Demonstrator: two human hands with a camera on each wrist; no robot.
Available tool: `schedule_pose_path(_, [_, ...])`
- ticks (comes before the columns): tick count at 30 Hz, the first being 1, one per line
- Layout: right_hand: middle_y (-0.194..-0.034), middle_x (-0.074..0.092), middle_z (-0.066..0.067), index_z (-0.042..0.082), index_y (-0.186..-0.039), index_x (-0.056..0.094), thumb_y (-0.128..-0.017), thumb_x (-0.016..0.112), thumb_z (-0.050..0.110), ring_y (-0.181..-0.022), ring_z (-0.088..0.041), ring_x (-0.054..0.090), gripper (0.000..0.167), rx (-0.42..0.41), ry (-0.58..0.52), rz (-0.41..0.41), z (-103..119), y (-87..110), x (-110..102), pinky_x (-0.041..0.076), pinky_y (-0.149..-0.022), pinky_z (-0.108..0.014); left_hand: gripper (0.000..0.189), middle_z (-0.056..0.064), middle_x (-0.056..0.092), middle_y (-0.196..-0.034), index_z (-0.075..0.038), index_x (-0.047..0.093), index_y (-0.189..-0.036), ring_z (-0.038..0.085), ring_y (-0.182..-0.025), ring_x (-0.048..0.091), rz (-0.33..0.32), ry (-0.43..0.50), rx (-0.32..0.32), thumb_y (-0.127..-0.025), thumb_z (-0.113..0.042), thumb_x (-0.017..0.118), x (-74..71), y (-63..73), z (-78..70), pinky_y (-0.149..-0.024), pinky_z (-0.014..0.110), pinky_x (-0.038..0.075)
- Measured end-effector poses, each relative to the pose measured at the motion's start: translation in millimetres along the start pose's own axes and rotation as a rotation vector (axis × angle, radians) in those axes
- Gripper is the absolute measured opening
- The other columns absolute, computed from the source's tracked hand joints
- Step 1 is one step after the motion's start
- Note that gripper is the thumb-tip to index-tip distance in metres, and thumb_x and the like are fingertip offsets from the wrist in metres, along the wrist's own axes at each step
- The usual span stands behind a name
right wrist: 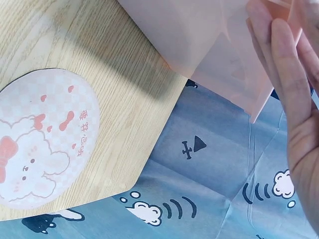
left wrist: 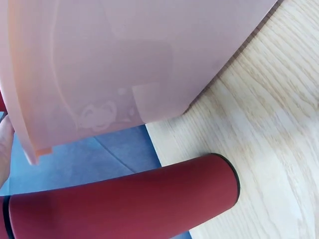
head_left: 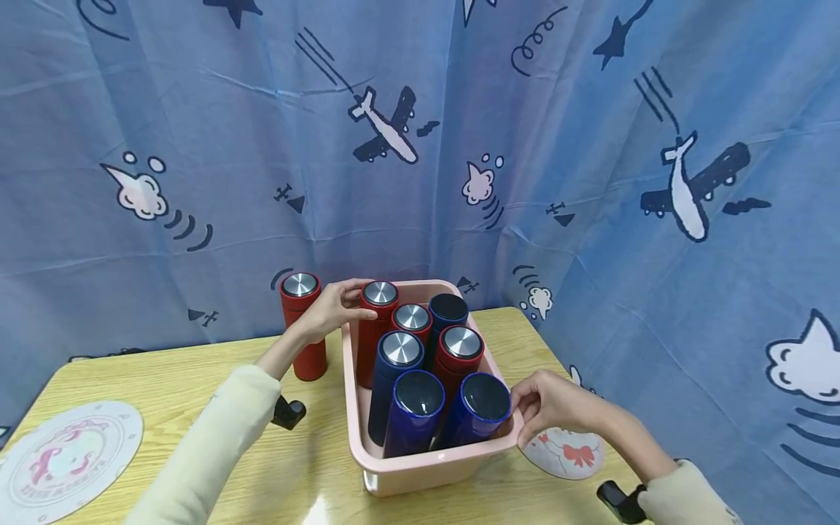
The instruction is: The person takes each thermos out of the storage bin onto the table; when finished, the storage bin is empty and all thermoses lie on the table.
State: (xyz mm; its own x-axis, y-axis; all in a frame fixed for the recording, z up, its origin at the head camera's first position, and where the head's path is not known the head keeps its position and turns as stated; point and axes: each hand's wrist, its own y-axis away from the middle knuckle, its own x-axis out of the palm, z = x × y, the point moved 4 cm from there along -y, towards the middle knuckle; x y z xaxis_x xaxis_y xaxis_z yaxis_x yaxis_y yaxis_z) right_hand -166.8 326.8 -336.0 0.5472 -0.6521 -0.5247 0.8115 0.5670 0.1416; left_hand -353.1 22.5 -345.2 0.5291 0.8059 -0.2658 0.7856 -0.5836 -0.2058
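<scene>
At mid-frame, your left grip (head_left: pixel 333 311) is curled round the red flask (head_left: pixel 375 335) inside the pink bin's (head_left: pixel 426 477) upper-left corner; your right grip (head_left: pixel 556 402) pinches the rim (head_left: pixel 446 458), right of centre, apparently steadying it.

loose red flask (left wrist: pixel 124 205): top cut off, left wrist view | front blue flasks (head_left: pixel 413 426): bases hidden by pink bin (head_left: pixel 426 475)

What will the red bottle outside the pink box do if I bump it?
The red bottle would probably tip, being tall and narrow. Once down, its round sides could let it roll. Its straight, even walls look stiff, so it probably won't squash.
</scene>
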Motion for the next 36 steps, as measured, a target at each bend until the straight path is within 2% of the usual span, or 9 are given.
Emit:
schedule_pose_path(10, [-0.072,0.068,-0.003,-0.005,-0.083,0.066,-0.069,0.084,0.005,-0.066,-0.006,0.064,0.024,-0.003,0.004,0.007,-1.1,-2.3,-2.4,0.056,-0.058,-0.024,0.058,0.022,0.057,-0.130,0.001,0.046,-0.138,0.033,-0.117,0.058,-0.007,0.023,0.016,-0.085,0.002,0.069,-5.5,-0.7,-7.3,-0.092,0.037,0.051])
schedule_pose_path(17, [-0.072,0.068,-0.003,-0.004,-0.083,0.067,-0.068,0.085,0.010,-0.065,-0.007,0.064,0.027,0.007,0.016,0.003,0.0,-3.7,-3.1,0.055,-0.058,-0.023,0.058,0.021,0.055,-0.132,0.002,0.048,-0.138,0.032,-0.120,0.055,-0.058,0.032,-0.012,-0.084,0.002,0.070,-10.6,1.5,-17.3,-0.093,0.040,0.050])
schedule_pose_path(21, [-0.072,0.068,-0.003,-0.005,-0.083,0.067,-0.069,0.084,0.005,-0.064,-0.005,0.063,0.024,-0.009,0.003,0.007,1.3,-3.7,-1.8,0.055,-0.057,-0.023,0.058,0.021,0.059,-0.127,0.002,0.050,-0.137,0.032,-0.118,0.057,-0.098,0.027,-0.022,-0.083,0.001,0.072,-13.9,3.4,-22.2,-0.094,0.040,0.050])
schedule_pose_path(25, [-0.072,0.068,-0.005,-0.007,-0.083,0.066,-0.070,0.083,0.003,-0.064,-0.005,0.062,0.024,-0.021,-0.014,0.013,2.4,-2.0,-0.4,0.055,-0.057,-0.023,0.059,0.021,0.061,-0.124,0.000,0.051,-0.136,0.031,-0.115,0.059,-0.115,0.009,-0.004,-0.082,-0.002,0.074,-18.3,5.3,-26.6,-0.098,0.043,0.046])
schedule_pose_path(36, [-0.071,0.067,-0.002,-0.007,-0.083,0.066,-0.070,0.084,0.006,-0.063,-0.003,0.061,0.026,-0.019,-0.010,0.016,0.9,-1.9,1.2,0.054,-0.056,-0.021,0.061,0.015,0.062,-0.126,-0.009,0.053,-0.138,0.028,-0.115,0.060,-0.156,0.051,-0.010,-0.081,-0.010,0.076,-31.3,11.0,-48.4,-0.095,0.044,0.049])
